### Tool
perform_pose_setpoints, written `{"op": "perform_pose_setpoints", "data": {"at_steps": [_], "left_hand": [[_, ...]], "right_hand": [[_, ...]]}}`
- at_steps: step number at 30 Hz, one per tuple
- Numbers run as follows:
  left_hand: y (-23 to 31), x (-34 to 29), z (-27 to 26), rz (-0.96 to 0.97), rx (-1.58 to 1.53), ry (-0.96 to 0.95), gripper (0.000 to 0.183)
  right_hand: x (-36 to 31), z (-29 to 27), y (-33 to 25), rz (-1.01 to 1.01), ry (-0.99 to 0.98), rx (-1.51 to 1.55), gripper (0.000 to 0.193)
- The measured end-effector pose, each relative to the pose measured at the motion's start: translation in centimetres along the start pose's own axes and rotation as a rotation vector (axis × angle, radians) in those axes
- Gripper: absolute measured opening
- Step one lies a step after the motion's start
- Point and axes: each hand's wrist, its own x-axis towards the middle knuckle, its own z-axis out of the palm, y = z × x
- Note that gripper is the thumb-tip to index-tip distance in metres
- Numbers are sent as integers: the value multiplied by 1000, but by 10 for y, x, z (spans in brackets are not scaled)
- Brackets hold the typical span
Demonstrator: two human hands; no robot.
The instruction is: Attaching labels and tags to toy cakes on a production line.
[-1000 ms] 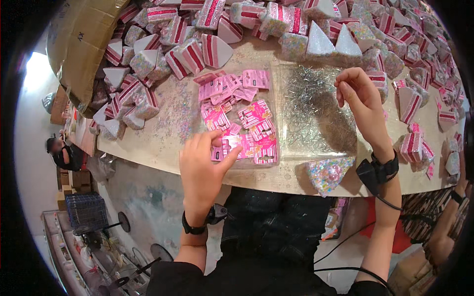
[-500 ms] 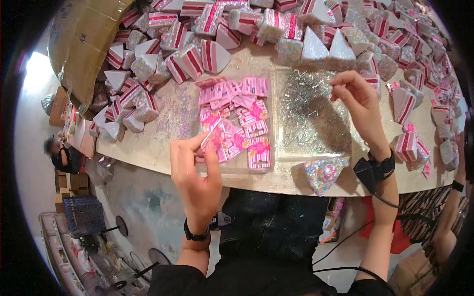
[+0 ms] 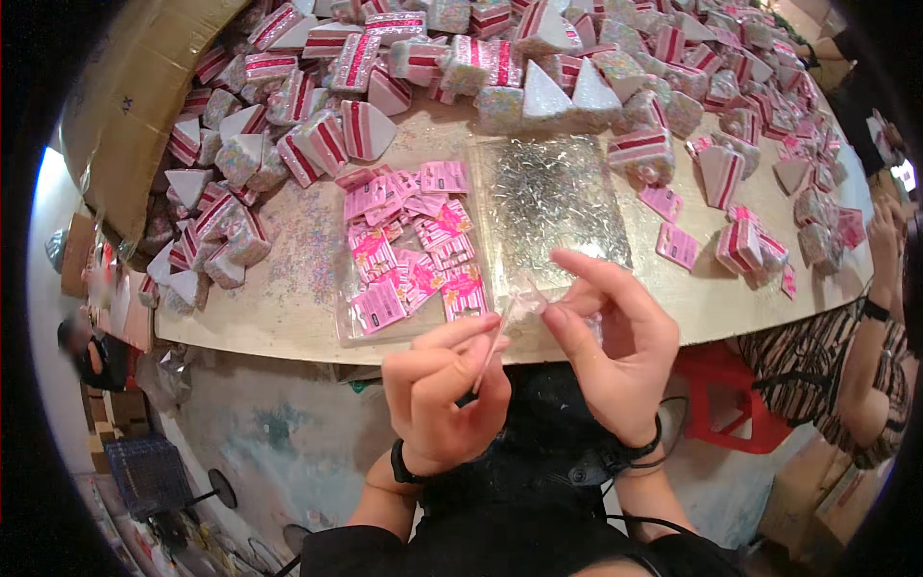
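Thin pale card (image 3: 497, 332) leaned toward right hand (image 3: 620, 358), by wooden table's front edge (image 3: 279, 343).
I noted left hand (image 3: 447, 394) pinching it; right hold undetermined.

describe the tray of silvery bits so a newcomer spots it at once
On the pale table, nearer than the heaped cake shapes, two clear trays sit side by side. Take the right-hand tray: it holds loose silvery pieces, while the left-hand tray holds pink cards.
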Motion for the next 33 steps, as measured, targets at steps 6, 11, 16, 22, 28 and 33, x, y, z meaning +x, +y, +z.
{"op": "perform_pose_setpoints", "data": {"at_steps": [6, 11, 16, 22, 28, 33], "left_hand": [[15, -24, -7, 24, -104, -188, 26], [10, -54, -13, -13, -306, -267, 27], [8, -58, -9, -174, -417, -106, 45], [-3, -60, -4, -51, -426, -181, 38], [-5, -72, 3, -17, -603, -278, 43], [-9, -79, -2, 14, -638, -363, 34]], "right_hand": [[-28, 5, 10, 108, 129, 145, 21], [-44, 0, 34, -129, 111, 202, 12], [-66, -11, 25, -153, 180, 151, 20], [-79, -9, 16, 52, 57, -37, 37], [-76, -2, 22, 32, 148, 35, 20], [-80, -1, 27, 56, 132, 173, 8]]}}
